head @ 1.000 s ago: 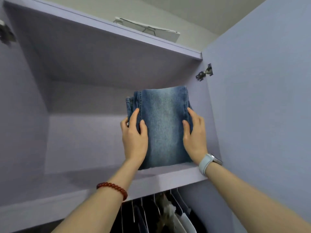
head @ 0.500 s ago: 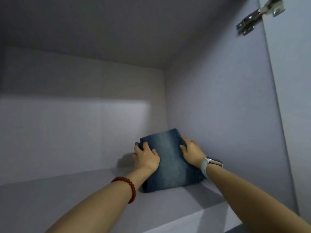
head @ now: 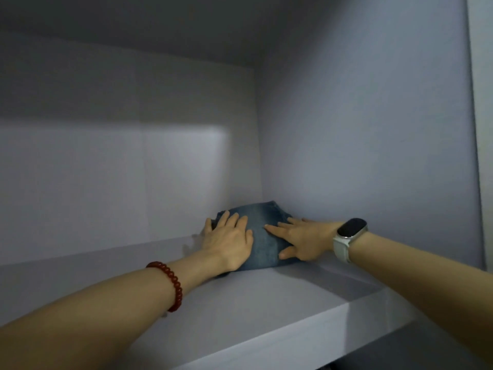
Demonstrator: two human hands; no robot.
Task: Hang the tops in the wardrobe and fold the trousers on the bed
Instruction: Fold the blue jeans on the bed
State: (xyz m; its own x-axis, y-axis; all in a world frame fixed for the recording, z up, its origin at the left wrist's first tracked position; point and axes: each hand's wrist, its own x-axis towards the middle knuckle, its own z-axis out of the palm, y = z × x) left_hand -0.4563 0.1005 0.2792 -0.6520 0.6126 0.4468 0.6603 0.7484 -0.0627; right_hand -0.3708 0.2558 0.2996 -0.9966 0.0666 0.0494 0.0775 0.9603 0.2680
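Observation:
A folded pair of blue jeans [head: 262, 236] lies on the lilac upper shelf [head: 266, 311] of the wardrobe, pushed into the back right corner. My left hand [head: 228, 243] lies flat on the left part of the jeans with its fingers straight, a red bead bracelet on that wrist. My right hand [head: 304, 240] presses on the right part with fingers spread, a white-strapped watch on its wrist. The hands hide the near edge of the jeans.
The wardrobe's right side wall [head: 360, 129] stands right beside the jeans and the back wall [head: 120, 169] just behind them. The shelf's front edge [head: 266, 345] runs across the lower view. Bare shelf stretches to the left.
I lifted the folded jeans up onto the shelf and slid them back into the right corner. My hands went from gripping the sides to lying flat on top.

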